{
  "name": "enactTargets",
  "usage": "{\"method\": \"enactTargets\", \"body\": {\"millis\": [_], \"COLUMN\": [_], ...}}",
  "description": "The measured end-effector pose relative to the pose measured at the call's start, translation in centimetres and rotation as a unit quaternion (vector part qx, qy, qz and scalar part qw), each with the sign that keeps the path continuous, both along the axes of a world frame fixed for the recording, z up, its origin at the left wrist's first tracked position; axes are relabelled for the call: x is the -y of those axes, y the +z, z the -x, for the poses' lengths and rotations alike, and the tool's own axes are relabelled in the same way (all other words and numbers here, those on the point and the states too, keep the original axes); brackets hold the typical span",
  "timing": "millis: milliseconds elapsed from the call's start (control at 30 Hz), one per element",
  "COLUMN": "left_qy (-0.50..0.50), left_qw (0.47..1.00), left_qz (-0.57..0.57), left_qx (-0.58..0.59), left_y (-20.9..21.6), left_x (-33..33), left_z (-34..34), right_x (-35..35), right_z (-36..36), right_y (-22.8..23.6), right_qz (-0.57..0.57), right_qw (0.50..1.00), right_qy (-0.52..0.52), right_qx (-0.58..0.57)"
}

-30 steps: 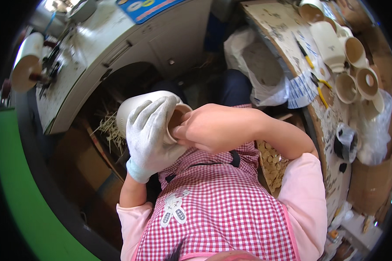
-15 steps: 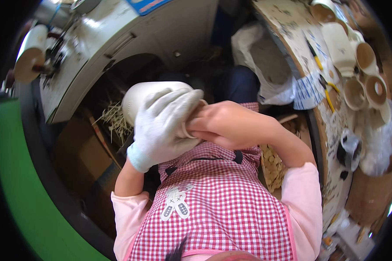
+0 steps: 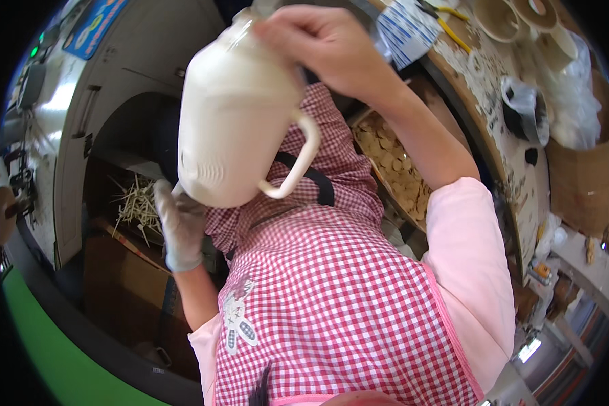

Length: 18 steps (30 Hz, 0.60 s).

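Note:
A cream-coloured jug with a looped side handle hangs tilted in front of my apron. My bare right hand is closed on its narrow top end, the fingertips slightly smeared by motion. Beside the jug's rounded lower end is my left hand in a whitish glove. Its visible fingers are stretched upward and apart, and part of the hand is hidden behind the jug. Whether the glove touches the jug I cannot tell.
A box of flat tan pieces lies right of my lap. A bundle of thin pale sticks is at the left. The right-hand bench carries yellow-handled pliers, hollow tan vessels and a black container. A white cabinet stands at far left.
The gloved left hand has come off the jug's top area and dropped lower left. My right hand has lifted the jug up and turned it, bringing its handle into view. The view has shifted.

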<state>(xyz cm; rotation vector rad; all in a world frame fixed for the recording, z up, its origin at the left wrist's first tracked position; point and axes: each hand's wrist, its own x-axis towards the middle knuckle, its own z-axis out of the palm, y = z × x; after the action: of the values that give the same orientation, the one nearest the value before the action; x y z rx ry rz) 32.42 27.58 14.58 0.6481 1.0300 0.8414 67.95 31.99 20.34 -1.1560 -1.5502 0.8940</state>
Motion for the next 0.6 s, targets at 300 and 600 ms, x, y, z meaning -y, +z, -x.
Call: {"method": "enactTargets", "body": {"millis": [300, 600], "left_qy": [0.092, -0.04], "left_qw": [0.951, 0.906], "left_qz": [0.086, -0.006], "left_qx": [0.283, 0.421], "left_y": [0.1, -6.9], "left_x": [2.5, -3.3], "left_z": [-3.5, -1.3], "right_x": [2.5, -12.9], "right_z": [-3.5, 13.3], "right_y": [0.6, 8.3], "right_qz": [0.178, 0.042], "right_qw": [0.98, 0.983], "right_qy": [-0.086, 0.162], "right_qx": [-0.006, 0.073]}}
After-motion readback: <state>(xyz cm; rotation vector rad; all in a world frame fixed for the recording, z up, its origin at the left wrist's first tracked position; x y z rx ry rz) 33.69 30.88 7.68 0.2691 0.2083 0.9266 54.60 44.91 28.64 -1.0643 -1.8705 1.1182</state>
